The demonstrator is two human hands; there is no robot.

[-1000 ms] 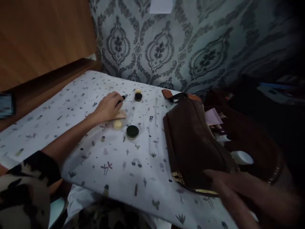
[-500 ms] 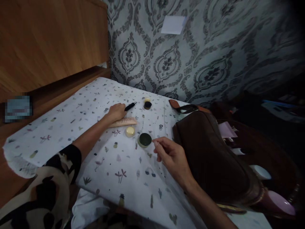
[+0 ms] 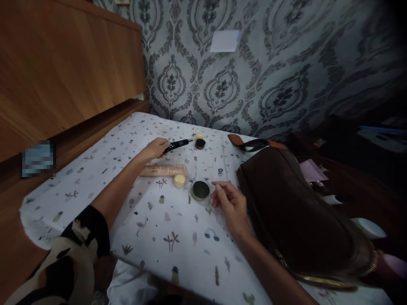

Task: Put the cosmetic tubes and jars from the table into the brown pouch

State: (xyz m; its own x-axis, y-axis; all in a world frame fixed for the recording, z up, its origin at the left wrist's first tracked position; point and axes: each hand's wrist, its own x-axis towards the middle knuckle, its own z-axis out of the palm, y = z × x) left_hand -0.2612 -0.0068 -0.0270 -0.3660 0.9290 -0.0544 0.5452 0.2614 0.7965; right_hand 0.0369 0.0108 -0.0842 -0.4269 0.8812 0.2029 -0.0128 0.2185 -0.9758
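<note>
My left hand is closed around one end of a slim black pen-like tube with a silvery tip, pointing right just over the tablecloth. Beneath that wrist lies a beige squeeze tube. A small round jar with a cream-yellow top stands by its right end. Nearer me is a dark green round jar. My right hand hovers just right of this jar, fingers loosely curled, with nothing visible in them. Farther back, a small black-topped pot sits in front of a yellowish one.
A dark brown handbag with a brown strap takes up the table's right side. Past it are a pink item and a pale oval item. A wooden cabinet borders the left; patterned wallpaper stands behind.
The view has shifted slightly. My right fingertips have come away from the dark green jar's edge. More of the black tube shows beyond my left hand, and more of the beige tube is uncovered.
</note>
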